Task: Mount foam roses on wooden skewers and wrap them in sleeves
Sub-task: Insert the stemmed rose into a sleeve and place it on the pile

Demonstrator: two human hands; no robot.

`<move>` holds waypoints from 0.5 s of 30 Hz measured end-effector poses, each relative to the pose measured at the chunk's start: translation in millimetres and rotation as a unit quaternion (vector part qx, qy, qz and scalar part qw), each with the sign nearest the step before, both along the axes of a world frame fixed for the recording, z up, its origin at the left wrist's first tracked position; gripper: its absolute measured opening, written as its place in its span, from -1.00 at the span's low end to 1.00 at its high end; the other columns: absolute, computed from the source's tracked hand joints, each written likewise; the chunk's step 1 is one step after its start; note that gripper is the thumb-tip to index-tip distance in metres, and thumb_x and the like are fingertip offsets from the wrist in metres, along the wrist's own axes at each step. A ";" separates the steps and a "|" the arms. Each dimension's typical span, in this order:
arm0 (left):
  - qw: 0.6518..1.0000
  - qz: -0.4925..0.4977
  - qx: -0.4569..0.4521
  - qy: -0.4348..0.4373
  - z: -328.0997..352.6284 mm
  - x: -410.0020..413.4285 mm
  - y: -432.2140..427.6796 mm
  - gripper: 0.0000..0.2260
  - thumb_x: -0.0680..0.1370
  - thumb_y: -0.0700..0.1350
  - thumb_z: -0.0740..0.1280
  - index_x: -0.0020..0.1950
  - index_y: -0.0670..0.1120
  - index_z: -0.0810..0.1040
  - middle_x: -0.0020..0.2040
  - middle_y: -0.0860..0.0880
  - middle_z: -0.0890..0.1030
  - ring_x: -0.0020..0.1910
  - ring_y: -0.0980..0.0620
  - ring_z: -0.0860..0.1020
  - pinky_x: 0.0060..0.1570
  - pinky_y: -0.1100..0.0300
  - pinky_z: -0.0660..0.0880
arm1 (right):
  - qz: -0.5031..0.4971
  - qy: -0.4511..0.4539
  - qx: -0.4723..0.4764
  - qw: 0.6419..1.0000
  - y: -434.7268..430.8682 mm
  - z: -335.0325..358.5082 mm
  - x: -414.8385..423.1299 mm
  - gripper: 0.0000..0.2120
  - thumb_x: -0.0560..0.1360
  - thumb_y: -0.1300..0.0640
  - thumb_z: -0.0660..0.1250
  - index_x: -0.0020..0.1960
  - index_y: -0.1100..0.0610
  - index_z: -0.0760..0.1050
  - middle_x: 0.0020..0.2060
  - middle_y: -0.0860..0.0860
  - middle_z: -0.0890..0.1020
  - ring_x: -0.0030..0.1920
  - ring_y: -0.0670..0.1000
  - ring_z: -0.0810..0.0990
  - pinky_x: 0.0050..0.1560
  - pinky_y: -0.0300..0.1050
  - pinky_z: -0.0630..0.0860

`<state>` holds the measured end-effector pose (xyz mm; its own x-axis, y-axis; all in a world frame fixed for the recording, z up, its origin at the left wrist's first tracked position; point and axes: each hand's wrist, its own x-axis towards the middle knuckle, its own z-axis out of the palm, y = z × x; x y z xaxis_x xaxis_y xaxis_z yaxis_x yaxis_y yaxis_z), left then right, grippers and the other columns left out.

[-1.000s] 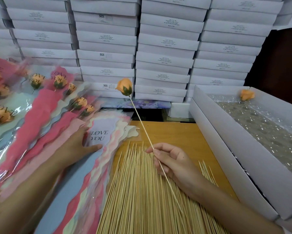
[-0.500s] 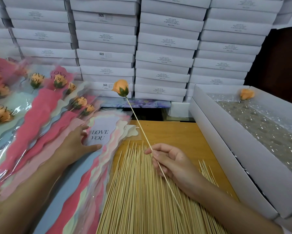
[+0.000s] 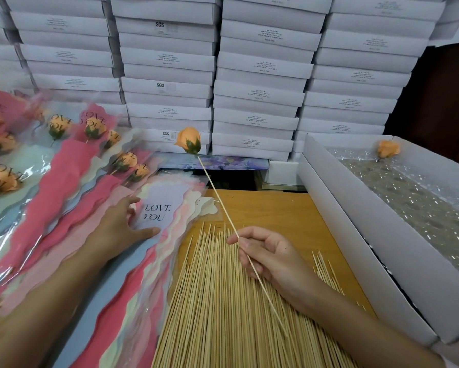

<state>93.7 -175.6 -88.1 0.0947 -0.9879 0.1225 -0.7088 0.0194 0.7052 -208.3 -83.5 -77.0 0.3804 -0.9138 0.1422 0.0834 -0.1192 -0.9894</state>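
The foam rose [image 3: 188, 139] on its skewer [image 3: 217, 203] has been swung a little to the left and lowered over the past second, nearer the top sleeve [image 3: 167, 193]. The right hand [image 3: 273, 258] pinching the skewer has been shifted slightly left. The left hand [image 3: 119, 227] has been edged slightly left on that sleeve.
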 end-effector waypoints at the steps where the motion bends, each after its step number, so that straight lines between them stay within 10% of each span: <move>1: 1.000 0.001 -0.001 -0.003 0.0 0.7 0.5 -0.21 0.29 -0.04 0.62 0.43 -0.07 0.35 0.28 -0.22 0.48 0.26 -0.16 0.47 0.28 -0.07 0.40 | 0.001 0.000 -0.001 1.000 0.2 -0.1 -0.1 -0.81 0.57 0.05 0.28 0.06 0.06 0.63 -0.34 -0.06 0.55 -0.40 -0.13 0.37 -0.28 -0.23 0.37; 15: 1.000 -0.016 -0.017 0.010 -1.4 -0.5 0.7 -0.34 0.33 -0.09 0.60 0.36 -0.04 0.39 -0.03 -0.08 0.54 0.05 -0.14 0.51 0.18 -0.10 0.46 | 0.004 0.014 -0.003 1.000 -0.1 -2.0 0.4 -0.81 0.56 0.02 0.28 0.06 0.02 0.63 -0.34 -0.08 0.55 -0.40 -0.15 0.38 -0.30 -0.28 0.40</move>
<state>93.2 -174.9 -89.5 0.0661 -0.9858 0.1546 -0.6927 0.0662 0.7181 -207.9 -83.6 -79.0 0.3918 -0.9098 0.1368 0.0574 -0.1242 -0.9906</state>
